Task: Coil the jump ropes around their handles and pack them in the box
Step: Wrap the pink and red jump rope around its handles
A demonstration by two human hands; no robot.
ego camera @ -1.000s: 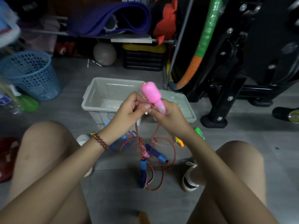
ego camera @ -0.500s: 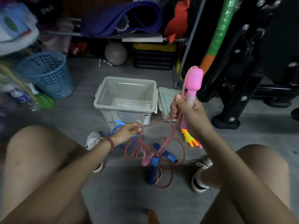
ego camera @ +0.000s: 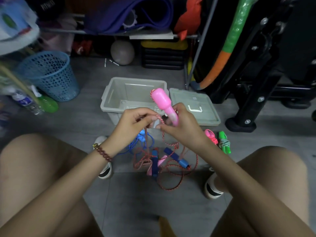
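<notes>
My right hand (ego camera: 181, 129) grips a pink jump-rope handle (ego camera: 162, 101), held upright in front of the open grey box (ego camera: 135, 82). My left hand (ego camera: 131, 124) pinches the red-and-white rope (ego camera: 160, 118) right beside the handle. The rest of that rope hangs down into a loose tangle (ego camera: 171, 170) on the floor, mixed with blue handles (ego camera: 174, 155) and a blue rope (ego camera: 136, 144). Two coiled ropes, a pink one (ego camera: 211, 136) and a green one (ego camera: 224, 142), lie on the floor to the right.
The box lid (ego camera: 193, 106) lies flat right of the box. A blue mesh basket (ego camera: 49, 74) and bottles stand at left. Black gym equipment (ego camera: 253, 93) fills the right. My knees and shoes (ego camera: 212, 187) frame the tangle.
My right hand came down with the pink handle from its raised position. My left hand rose from the floor tangle and met it, pinching the rope by the handle.
</notes>
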